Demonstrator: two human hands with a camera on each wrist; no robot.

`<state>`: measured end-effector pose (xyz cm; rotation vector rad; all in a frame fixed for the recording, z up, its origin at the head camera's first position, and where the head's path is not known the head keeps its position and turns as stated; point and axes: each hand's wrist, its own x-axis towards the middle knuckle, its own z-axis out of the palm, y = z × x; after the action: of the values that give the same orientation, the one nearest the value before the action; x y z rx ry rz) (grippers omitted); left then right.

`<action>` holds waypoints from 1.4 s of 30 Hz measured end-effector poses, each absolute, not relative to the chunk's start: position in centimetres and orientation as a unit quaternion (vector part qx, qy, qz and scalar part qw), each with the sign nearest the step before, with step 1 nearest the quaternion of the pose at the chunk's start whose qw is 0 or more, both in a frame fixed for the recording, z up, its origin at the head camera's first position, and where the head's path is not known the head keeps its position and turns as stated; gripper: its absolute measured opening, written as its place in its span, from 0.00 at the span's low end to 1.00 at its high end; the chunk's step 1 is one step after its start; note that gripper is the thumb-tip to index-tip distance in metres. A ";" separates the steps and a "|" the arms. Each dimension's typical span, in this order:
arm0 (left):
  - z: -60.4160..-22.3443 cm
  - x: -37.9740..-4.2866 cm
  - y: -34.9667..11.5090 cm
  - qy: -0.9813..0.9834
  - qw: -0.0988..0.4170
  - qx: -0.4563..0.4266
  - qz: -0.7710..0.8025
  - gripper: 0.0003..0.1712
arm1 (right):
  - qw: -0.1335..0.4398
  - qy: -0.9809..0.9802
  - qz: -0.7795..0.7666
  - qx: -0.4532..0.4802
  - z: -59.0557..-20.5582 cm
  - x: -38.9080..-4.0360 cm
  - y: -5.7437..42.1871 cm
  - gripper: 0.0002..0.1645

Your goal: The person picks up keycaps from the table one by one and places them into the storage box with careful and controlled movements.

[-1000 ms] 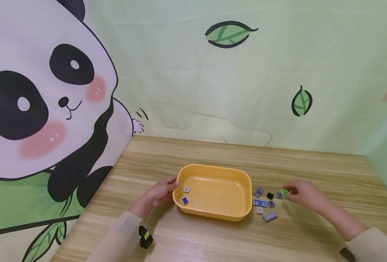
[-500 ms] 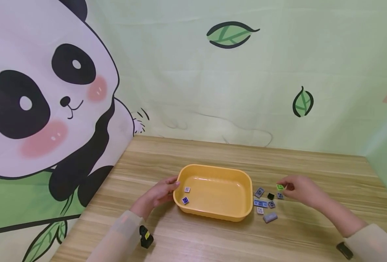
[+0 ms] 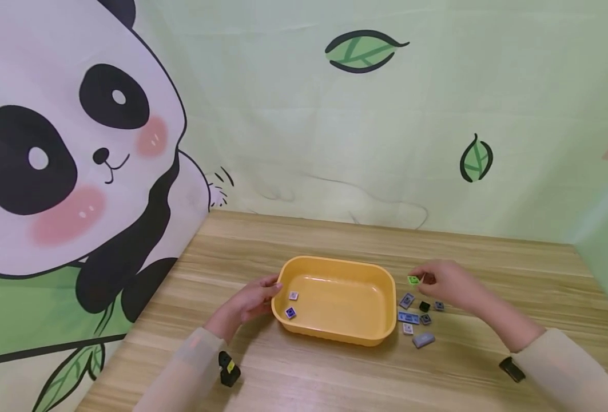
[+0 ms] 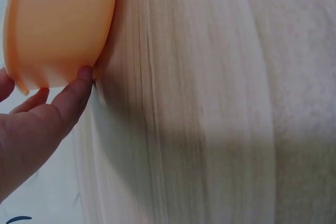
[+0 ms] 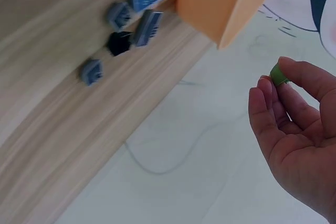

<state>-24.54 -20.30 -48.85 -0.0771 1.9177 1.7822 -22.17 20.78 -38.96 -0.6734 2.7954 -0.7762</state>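
Note:
In the head view, a yellow plastic tray [image 3: 347, 312] with rounded corners stands mid-table. My left hand [image 3: 252, 300] grips its left end, thumb at the rim; the left wrist view has the fingertips against the outer wall of the tray [image 4: 63, 24]. Between thumb and fingers, my right hand [image 3: 450, 283] pinches a small bright green block [image 3: 413, 280], held up just beyond the tray's right end. A white block [image 3: 293, 296] and a dark blue block [image 3: 290, 313] lie at the left inside the tray.
Several small blocks lie right of the tray, among them a blue-grey oblong one [image 3: 408, 318], a black one [image 3: 424, 306] and a grey rounded one [image 3: 424, 340]. A wall cloth [image 3: 304, 143] printed with a panda and leaves rises behind the wooden table [image 3: 334, 377].
My right hand has carried the green block leftward and up, from beside the loose blocks toward the tray's right end. My left hand and the tray have stayed in place.

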 end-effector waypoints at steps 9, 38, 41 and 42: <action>-48.9 -24.6 -20.4 0.711 0.260 -0.027 0.653 0.32 | 0.085 0.929 -0.269 -0.237 -37.6 -23.4 18.0 0.17; -48.6 -24.5 -20.2 0.720 0.253 -0.037 0.645 0.33 | 0.090 0.920 -0.258 -0.282 -35.8 -25.7 14.2 0.18; -48.7 -24.5 -20.2 0.720 0.252 -0.034 0.646 0.33 | 0.092 0.919 -0.258 -0.284 -35.7 -25.9 13.8 0.18; -48.8 -24.6 -20.3 0.719 0.253 -0.032 0.647 0.33 | 0.091 0.918 -0.258 -0.286 -35.6 -26.0 13.6 0.17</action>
<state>-24.56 -20.26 -48.77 -0.0877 1.9547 1.7580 -25.96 13.61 -35.61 -0.8508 2.7283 -0.7656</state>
